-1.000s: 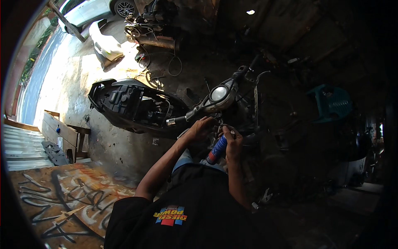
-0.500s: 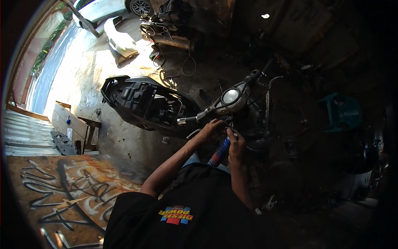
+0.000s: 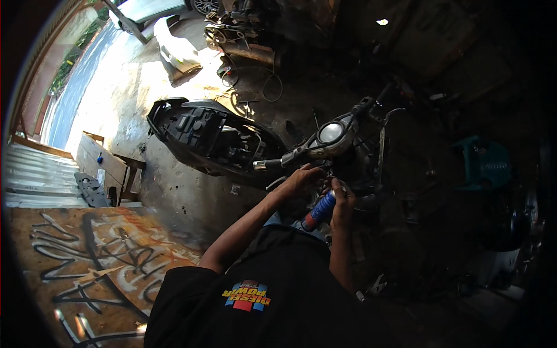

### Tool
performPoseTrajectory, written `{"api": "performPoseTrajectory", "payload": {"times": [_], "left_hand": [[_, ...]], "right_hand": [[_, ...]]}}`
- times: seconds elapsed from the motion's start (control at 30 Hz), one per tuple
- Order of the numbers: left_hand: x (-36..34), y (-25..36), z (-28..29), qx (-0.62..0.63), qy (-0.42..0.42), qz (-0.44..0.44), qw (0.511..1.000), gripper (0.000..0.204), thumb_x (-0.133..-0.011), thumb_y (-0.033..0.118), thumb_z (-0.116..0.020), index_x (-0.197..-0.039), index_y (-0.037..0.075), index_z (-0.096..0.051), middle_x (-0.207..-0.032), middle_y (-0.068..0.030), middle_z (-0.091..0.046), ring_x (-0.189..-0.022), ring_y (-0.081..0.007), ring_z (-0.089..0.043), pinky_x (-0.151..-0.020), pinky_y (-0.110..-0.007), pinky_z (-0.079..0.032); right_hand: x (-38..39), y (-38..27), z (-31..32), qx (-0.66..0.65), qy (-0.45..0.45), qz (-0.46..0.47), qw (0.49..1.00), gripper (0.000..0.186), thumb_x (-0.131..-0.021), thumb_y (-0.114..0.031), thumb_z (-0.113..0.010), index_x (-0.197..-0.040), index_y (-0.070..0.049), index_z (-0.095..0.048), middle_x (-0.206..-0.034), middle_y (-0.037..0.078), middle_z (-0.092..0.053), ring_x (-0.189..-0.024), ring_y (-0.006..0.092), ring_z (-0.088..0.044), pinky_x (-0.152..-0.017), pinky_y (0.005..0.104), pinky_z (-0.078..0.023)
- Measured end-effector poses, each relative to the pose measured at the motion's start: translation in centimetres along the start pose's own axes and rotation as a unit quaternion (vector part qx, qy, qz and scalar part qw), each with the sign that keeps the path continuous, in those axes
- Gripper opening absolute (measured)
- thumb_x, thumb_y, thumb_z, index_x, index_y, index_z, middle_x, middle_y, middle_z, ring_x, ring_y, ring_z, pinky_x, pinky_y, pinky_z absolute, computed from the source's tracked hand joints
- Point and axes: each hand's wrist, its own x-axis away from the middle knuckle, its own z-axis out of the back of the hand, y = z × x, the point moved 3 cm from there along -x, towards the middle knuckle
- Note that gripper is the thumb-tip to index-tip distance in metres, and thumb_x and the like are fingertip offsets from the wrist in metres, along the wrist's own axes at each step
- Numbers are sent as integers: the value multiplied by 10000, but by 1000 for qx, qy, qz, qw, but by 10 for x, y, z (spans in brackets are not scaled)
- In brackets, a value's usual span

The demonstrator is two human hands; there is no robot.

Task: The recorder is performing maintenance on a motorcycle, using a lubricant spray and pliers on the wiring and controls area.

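My right hand [image 3: 343,200] is closed around the top end of a blue and red aerosol can [image 3: 319,210], which tilts with its lower end toward my body. Just left of it, my left hand [image 3: 306,179] has its fingers bent inward under the handlebar; whatever they pinch is too dark and small to make out. Both hands are close together beside the front of a partly stripped scooter [image 3: 206,136]. Its handlebar carries a round gauge [image 3: 331,133] and a grip [image 3: 267,165] with a light-coloured end, near my left wrist.
A painted wooden board [image 3: 104,261] lies at the lower left, below corrugated metal sheet [image 3: 40,177]. A white car body panel [image 3: 174,51] and old machinery [image 3: 246,51] stand beyond the scooter. A teal plastic piece [image 3: 486,165] sits at right in shadow.
The view has shifted slightly, so the scooter appears a little farther right and higher. My right hand and the can have moved slightly right, a bit apart from my left hand.
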Motion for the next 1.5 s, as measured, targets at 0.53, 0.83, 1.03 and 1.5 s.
{"api": "performPoseTrajectory", "payload": {"times": [0.53,0.83,1.03,1.5], "left_hand": [[1,-13,-4,-39,7,21,999,270,-890,102,-713,-1150,43,-670,-1075,-102,-707,-997,-327,-675,-803,-399,-569],[-2,-10,8,-57,0,58,997,269,-912,147,-692,-1157,39,-677,-1072,-132,-702,-1044,-342,-673,-843,-415,-564],[-7,0,-4,-44,-32,40,998,290,-878,125,-724,-1155,50,-677,-1083,-101,-697,-1049,-336,-651,-849,-412,-559],[-4,-13,4,-23,-5,43,999,326,-839,117,-738,-1155,66,-678,-1088,-82,-692,-1104,-315,-631,-878,-419,-562]], "right_hand": [[-5,21,-11,-1,27,62,998,210,-993,-176,-645,-1040,6,-739,-887,32,-706,-791,103,-644,-741,267,-509],[-8,41,-15,10,33,34,999,216,-1007,-187,-624,-1002,3,-727,-876,22,-695,-780,106,-627,-734,260,-488],[-12,43,4,75,64,61,993,289,-1021,-239,-612,-1060,25,-724,-898,32,-702,-835,127,-627,-770,296,-489],[-3,20,-7,14,61,60,996,254,-1010,-204,-616,-1048,23,-723,-940,57,-695,-848,130,-629,-782,282,-495]]}}
